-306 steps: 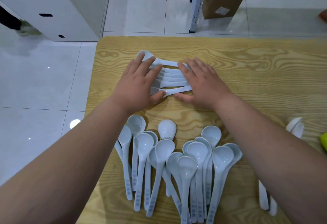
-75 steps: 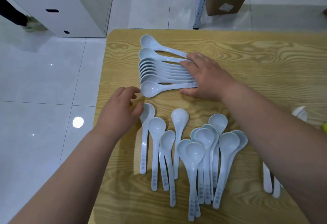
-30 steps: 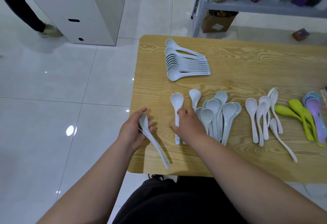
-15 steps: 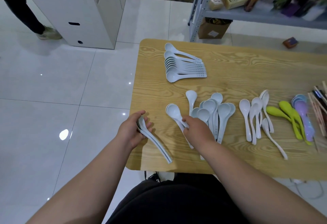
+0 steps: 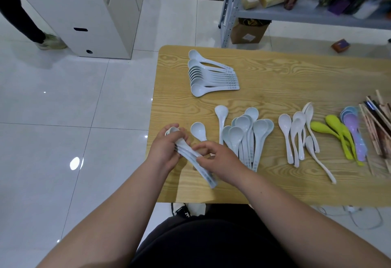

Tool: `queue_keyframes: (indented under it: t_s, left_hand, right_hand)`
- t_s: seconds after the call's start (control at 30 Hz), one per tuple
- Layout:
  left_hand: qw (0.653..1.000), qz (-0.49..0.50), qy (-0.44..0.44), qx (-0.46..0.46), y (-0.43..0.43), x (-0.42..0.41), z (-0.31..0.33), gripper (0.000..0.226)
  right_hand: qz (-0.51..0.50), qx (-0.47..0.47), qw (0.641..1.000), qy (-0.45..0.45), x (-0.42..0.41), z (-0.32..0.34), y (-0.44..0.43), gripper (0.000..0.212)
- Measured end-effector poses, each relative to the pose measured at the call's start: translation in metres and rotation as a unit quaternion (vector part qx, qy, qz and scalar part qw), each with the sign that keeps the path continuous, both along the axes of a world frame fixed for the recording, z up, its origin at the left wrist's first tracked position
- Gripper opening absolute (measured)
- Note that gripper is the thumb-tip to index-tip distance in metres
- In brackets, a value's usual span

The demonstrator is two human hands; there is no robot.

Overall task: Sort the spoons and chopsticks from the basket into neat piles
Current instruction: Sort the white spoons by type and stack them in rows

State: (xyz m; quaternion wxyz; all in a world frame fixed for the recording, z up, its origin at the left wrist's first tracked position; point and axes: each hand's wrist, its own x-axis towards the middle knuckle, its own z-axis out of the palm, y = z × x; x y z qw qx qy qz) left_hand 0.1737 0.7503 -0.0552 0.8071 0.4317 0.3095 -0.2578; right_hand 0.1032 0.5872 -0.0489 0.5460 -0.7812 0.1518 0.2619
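Note:
My left hand (image 5: 164,152) grips a small stack of pale blue spoons (image 5: 203,171) near the table's front left corner, handles pointing toward me. My right hand (image 5: 218,159) pinches the stack's handles from the right. One loose pale blue spoon (image 5: 198,129) lies just beyond my hands. A neat row of pale blue spoons (image 5: 208,75) sits at the far left. A loose bunch of pale blue spoons (image 5: 247,134) lies in the middle. White spoons (image 5: 296,132), green spoons (image 5: 334,132), purple spoons (image 5: 353,128) and chopsticks (image 5: 376,123) lie to the right.
The wooden table (image 5: 296,77) ends just left of my left hand, with white tiled floor beyond. A white cabinet (image 5: 84,13) and a person's leg (image 5: 25,18) stand at the far left. A metal shelf (image 5: 296,3) with boxes stands behind the table.
My right hand has left the loose spoon on the table and moved left onto the stack in my left hand. The stack in my left hand has grown.

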Motion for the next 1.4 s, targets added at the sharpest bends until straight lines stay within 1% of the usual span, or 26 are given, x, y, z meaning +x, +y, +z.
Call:
queue_keyframes:
  t_s: [0.03, 0.07, 0.1, 0.13, 0.17, 0.23, 0.3, 0.33, 0.4, 0.5, 0.53, 0.57, 0.63, 0.73, 0.8, 0.87, 0.97, 1.0, 1.1, 1.17, 1.23, 1.3, 1.4]
  left_hand:
    - [1.0, 0.009, -0.006, -0.004, -0.002, 0.001, 0.001, 0.03]
    - [1.0, 0.022, -0.006, -0.008, -0.004, 0.002, 0.003, 0.033]
    - [0.999, 0.033, -0.002, -0.009, -0.006, 0.004, 0.004, 0.035]
    - [0.999, 0.04, -0.001, -0.011, -0.008, 0.005, 0.005, 0.037]
    - [0.999, 0.043, -0.004, -0.014, -0.01, 0.007, 0.006, 0.039]
    - [0.999, 0.041, -0.01, -0.024, -0.013, 0.011, 0.008, 0.039]
    - [1.0, 0.016, -0.024, -0.002, -0.014, 0.016, 0.009, 0.037]
    - [0.998, -0.012, -0.041, 0.035, -0.014, 0.02, 0.01, 0.035]
    - [0.987, -0.078, -0.087, 0.114, -0.015, 0.028, 0.012, 0.031]
    - [0.956, -0.165, -0.136, 0.2, -0.015, 0.042, 0.015, 0.027]
    - [0.935, -0.201, -0.157, 0.247, -0.015, 0.047, 0.015, 0.028]
    - [0.906, -0.24, -0.178, 0.299, -0.016, 0.053, 0.015, 0.028]
    - [0.85, -0.293, -0.218, 0.38, -0.023, 0.064, 0.015, 0.027]
    - [0.806, -0.306, -0.272, 0.427, -0.043, 0.081, 0.009, 0.021]
    - [0.77, -0.312, -0.313, 0.459, -0.058, 0.095, 0.0, 0.019]
    - [0.739, -0.311, -0.343, 0.489, -0.069, 0.108, -0.013, 0.02]
    - [0.692, -0.316, -0.362, 0.539, -0.078, 0.127, -0.04, 0.028]
    - [0.681, -0.319, -0.359, 0.553, -0.08, 0.132, -0.049, 0.032]
    - [0.661, -0.325, -0.354, 0.576, -0.081, 0.141, -0.068, 0.036]
    - [0.64, -0.323, -0.368, 0.591, -0.082, 0.144, -0.075, 0.035]
    - [0.63, -0.307, -0.383, 0.601, -0.082, 0.147, -0.081, 0.033]
    - [0.614, -0.284, -0.41, 0.612, -0.082, 0.149, -0.084, 0.035]
    - [0.575, -0.259, -0.429, 0.647, -0.085, 0.152, -0.09, 0.039]
  right_hand:
    - [0.003, 0.052, 0.998, 0.044, 0.003, 0.0, -0.003, 0.035]
    - [0.002, 0.119, 0.988, 0.101, 0.005, 0.002, -0.007, 0.036]
    - [0.004, 0.178, 0.97, 0.163, 0.007, 0.004, -0.01, 0.036]
    - [0.01, 0.213, 0.954, 0.212, 0.009, 0.006, -0.012, 0.04]
    - [0.018, 0.226, 0.944, 0.241, 0.01, 0.008, -0.015, 0.047]
    - [0.031, 0.233, 0.941, 0.243, 0.015, 0.005, -0.02, 0.052]
    - [0.047, 0.21, 0.955, 0.203, 0.022, 0.004, -0.028, 0.047]
    - [0.062, 0.18, 0.966, 0.174, 0.028, 0.005, -0.033, 0.043]
    - [0.111, 0.097, 0.982, 0.115, 0.043, 0.011, -0.045, 0.038]
    - [0.178, -0.044, 0.982, 0.04, 0.068, 0.019, -0.068, 0.035]
    - [0.213, -0.097, 0.972, 0.01, 0.076, 0.02, -0.078, 0.037]
    - [0.253, -0.15, 0.956, -0.019, 0.085, 0.02, -0.086, 0.038]
    - [0.32, -0.237, 0.914, -0.069, 0.103, 0.021, -0.101, 0.039]
    - [0.357, -0.304, 0.874, -0.127, 0.132, 0.016, -0.121, 0.034]
    - [0.357, -0.34, 0.857, -0.15, 0.151, 0.005, -0.136, 0.041]
    - [0.346, -0.363, 0.849, -0.166, 0.169, -0.01, -0.147, 0.045]
    - [0.322, -0.35, 0.853, -0.216, 0.191, -0.032, -0.154, 0.042]
    - [0.316, -0.351, 0.852, -0.227, 0.196, -0.038, -0.154, 0.041]
    - [0.314, -0.384, 0.827, -0.265, 0.208, -0.057, -0.156, 0.039]
    - [0.3, -0.381, 0.819, -0.308, 0.21, -0.07, -0.156, 0.035]
    - [0.279, -0.369, 0.814, -0.351, 0.209, -0.082, -0.157, 0.035]
    - [0.276, -0.356, 0.815, -0.364, 0.209, -0.091, -0.158, 0.034]
    - [0.281, -0.317, 0.833, -0.356, 0.216, -0.104, -0.16, 0.025]
